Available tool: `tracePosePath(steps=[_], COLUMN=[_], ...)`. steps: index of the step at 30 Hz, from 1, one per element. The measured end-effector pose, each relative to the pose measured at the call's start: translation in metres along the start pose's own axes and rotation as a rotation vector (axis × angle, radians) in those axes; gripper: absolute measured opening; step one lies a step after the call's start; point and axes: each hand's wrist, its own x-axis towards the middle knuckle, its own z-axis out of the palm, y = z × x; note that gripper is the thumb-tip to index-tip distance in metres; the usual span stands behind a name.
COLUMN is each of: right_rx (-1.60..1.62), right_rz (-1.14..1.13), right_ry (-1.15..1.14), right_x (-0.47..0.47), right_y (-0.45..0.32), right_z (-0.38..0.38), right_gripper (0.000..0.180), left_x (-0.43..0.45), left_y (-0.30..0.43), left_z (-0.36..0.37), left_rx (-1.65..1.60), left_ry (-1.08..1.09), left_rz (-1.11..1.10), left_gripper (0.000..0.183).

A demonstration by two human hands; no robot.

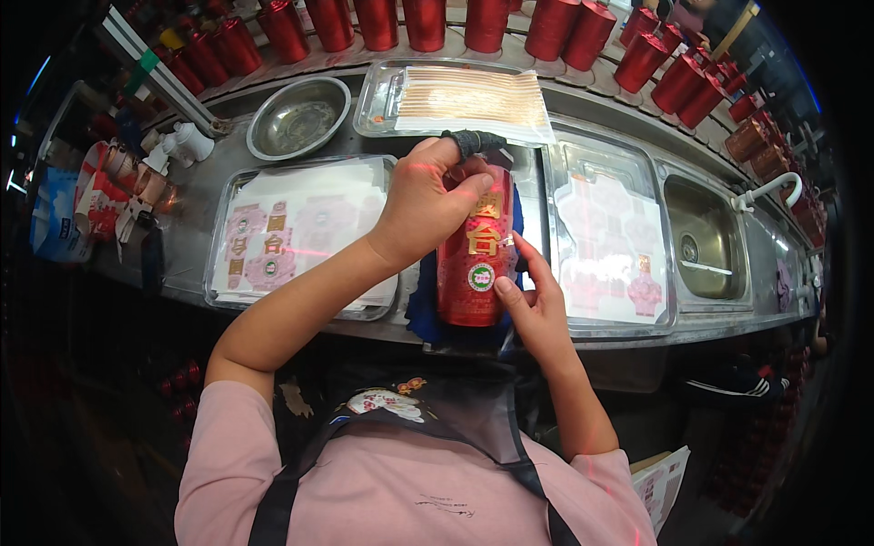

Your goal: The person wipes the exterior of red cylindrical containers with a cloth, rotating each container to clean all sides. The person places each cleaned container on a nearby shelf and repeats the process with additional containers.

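Note:
A red glossy bottle (471, 293) lies before me on a blue cloth (425, 307), its base towards me. Gold characters and a round green-and-white emblem (481, 277) mark its front. My left hand (433, 184) is over the bottle's upper end, with the thumb tip against its surface. A black finger cover (474, 141) is on one of its fingers. Whether that hand pinches anything is hidden by the curled fingers. At the bottle's lower right side, my right hand (536, 300) holds it with the thumb on the front and fingers along the edge.
Trays of printed decal sheets stand left (307, 232) and right (608, 252). Beyond are a metal bowl (298, 119) and a tray (374, 102) with gold-striped sheets (471, 99). A sink (707, 239) with a white faucet (768, 191) is right. Red bottles (427, 27) line a slatted conveyor (450, 56).

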Motion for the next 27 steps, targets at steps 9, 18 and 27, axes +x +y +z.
tracePosePath(steps=[9,18,27], right_rx=[0.046,0.031,-0.541], right_rz=[-0.03,-0.039,-0.24], right_ry=[-0.045,-0.059,-0.033], right_x=[-0.001,-0.002,0.003], right_y=[-0.001,-0.01,-0.042], right_z=[0.0,-0.002,-0.012], right_gripper=[0.074,0.076,0.073], left_x=[0.0,0.001,-0.084], left_y=[0.0,0.002,-0.016], left_z=[0.002,0.003,-0.029], left_rx=[-0.082,-0.052,-0.156], left_ry=[0.003,0.077,-0.276], left_rz=[-0.097,-0.029,-0.289], left_gripper=[0.019,0.031,0.099])
